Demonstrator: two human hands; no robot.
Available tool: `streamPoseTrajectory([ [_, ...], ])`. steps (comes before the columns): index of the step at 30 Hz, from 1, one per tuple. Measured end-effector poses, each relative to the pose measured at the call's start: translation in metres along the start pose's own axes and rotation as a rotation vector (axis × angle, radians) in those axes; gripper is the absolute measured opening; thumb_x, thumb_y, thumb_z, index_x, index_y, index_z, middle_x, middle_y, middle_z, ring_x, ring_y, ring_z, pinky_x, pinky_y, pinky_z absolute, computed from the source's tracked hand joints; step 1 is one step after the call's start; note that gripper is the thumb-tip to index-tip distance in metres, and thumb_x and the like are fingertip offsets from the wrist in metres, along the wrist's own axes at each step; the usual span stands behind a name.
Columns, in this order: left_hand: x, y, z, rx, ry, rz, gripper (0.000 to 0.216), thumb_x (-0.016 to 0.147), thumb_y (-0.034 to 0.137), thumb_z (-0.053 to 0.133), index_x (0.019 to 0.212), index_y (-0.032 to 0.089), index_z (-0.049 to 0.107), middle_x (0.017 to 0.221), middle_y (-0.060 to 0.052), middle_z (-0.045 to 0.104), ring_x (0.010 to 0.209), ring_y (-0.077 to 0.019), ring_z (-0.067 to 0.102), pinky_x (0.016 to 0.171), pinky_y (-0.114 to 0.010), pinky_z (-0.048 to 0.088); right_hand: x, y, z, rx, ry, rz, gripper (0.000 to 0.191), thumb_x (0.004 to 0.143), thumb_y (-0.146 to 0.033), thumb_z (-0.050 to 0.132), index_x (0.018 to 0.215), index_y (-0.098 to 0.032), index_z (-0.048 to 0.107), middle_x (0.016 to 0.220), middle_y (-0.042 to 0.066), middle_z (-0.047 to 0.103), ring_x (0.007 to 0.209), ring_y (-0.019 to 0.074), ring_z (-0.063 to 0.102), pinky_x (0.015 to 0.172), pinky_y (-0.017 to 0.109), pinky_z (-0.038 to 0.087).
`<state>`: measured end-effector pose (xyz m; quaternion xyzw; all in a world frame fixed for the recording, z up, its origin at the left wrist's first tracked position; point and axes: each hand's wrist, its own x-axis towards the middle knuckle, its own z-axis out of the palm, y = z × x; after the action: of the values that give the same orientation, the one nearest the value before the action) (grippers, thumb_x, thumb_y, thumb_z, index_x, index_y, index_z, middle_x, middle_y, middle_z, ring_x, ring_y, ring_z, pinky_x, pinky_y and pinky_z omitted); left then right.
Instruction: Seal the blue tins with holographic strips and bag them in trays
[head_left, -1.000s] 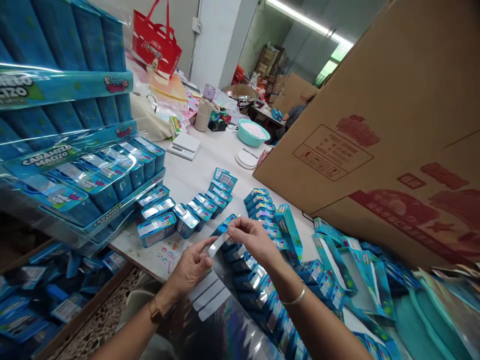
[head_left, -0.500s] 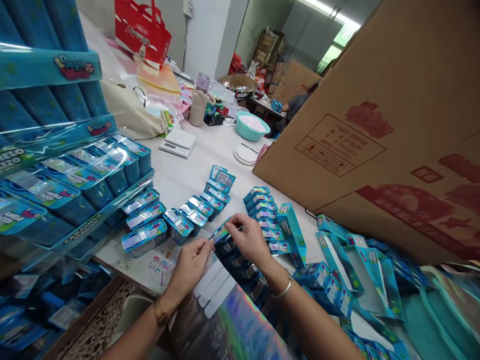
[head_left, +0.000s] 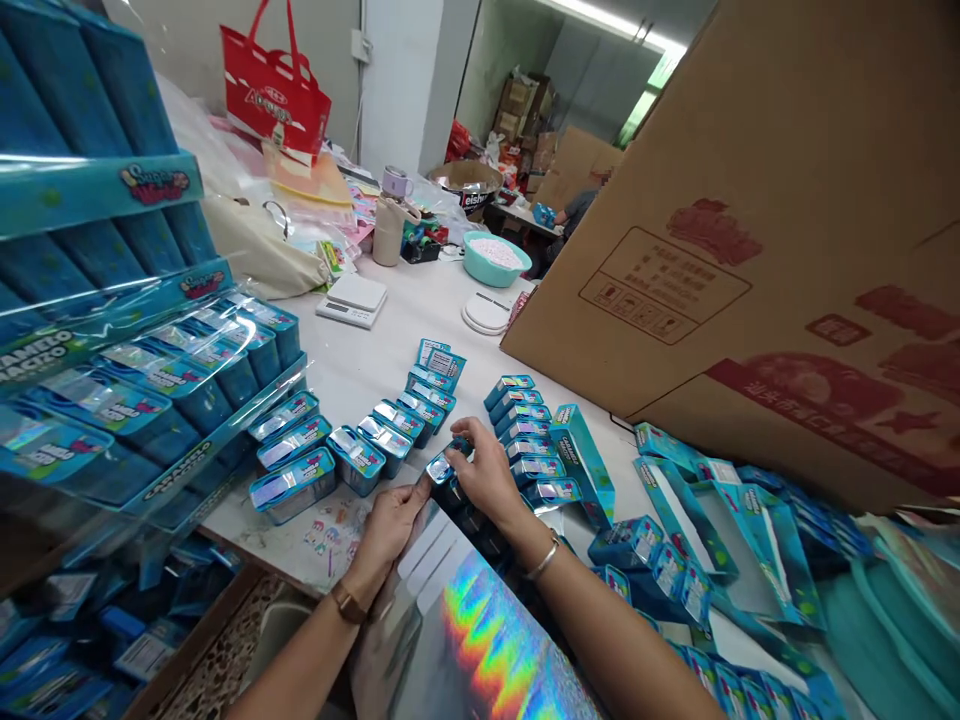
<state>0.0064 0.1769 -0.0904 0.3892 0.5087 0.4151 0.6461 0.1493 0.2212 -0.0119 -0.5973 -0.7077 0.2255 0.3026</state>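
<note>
A small blue tin stands at the front of a row on the white table, its lid partly covered by fingers. My left hand is closed, thumb and forefinger pinched at the tin's near left corner. Bent over the lid from the right, my right hand has its fingertips on the far end of the same tin. Below both hands lies a shiny rainbow sticker sheet with pale blank strips at its upper end. More dark tins behind my right wrist are mostly hidden.
Blue lidded tins stand in a curved row on the left, beside a stacked display in clear wrap. Another tin row is on the right. A large cardboard carton walls off the right side. Flat scales sit farther back.
The shiny strip between my fingers over the tin no longer shows. My right fingers now rest on the lid's far end, and the view has shifted slightly.
</note>
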Motion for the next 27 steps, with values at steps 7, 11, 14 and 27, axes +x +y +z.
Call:
streamPoseTrajectory([
  [7, -0.026, 0.021, -0.011, 0.16, 0.037, 0.08, 0.067, 0.061, 0.084, 0.062, 0.054, 0.018, 0.057, 0.049, 0.001, 0.047, 0.049, -0.013, 0.04, 0.046, -0.024, 0.027, -0.008, -0.007, -0.023, 0.042, 0.046, -0.041, 0.031, 0.089, -0.01, 0.051, 0.115, -0.023, 0.06, 0.113, 0.006, 0.068, 0.105, 0.0212, 0.064, 0.094, 0.038, 0.048],
  [11, -0.059, 0.043, -0.018, 0.155, 0.165, 0.131, 0.069, 0.061, 0.084, 0.064, 0.072, 0.016, 0.067, 0.046, 0.005, 0.044, 0.046, -0.0119, 0.037, 0.043, -0.023, 0.026, -0.076, -0.028, -0.074, 0.195, -0.15, -0.124, 0.045, 0.087, -0.033, 0.069, 0.129, -0.025, 0.057, 0.123, 0.006, 0.066, 0.113, 0.0221, 0.062, 0.094, 0.034, 0.049],
  [14, -0.082, 0.072, -0.005, 0.093, 0.201, 0.176, 0.063, 0.065, 0.077, 0.068, 0.081, 0.016, 0.068, 0.047, 0.007, 0.041, 0.043, -0.0092, 0.032, 0.041, -0.021, 0.023, -0.141, -0.041, -0.102, 0.283, -0.465, -0.107, 0.04, 0.078, -0.035, 0.079, 0.115, -0.026, 0.066, 0.093, -0.001, 0.073, 0.081, 0.0181, 0.067, 0.066, 0.024, 0.049],
  [27, -0.094, 0.106, 0.056, 0.148, 0.149, 0.428, 0.063, 0.066, 0.066, 0.077, 0.11, 0.021, 0.068, 0.077, 0.001, 0.065, 0.057, -0.0111, 0.052, 0.044, -0.019, 0.041, -0.06, 0.108, -0.269, 0.653, -0.08, 0.16, 0.041, 0.064, -0.04, 0.084, 0.092, -0.014, 0.07, 0.085, 0.002, 0.069, 0.078, 0.017, 0.06, 0.075, 0.027, 0.048],
])
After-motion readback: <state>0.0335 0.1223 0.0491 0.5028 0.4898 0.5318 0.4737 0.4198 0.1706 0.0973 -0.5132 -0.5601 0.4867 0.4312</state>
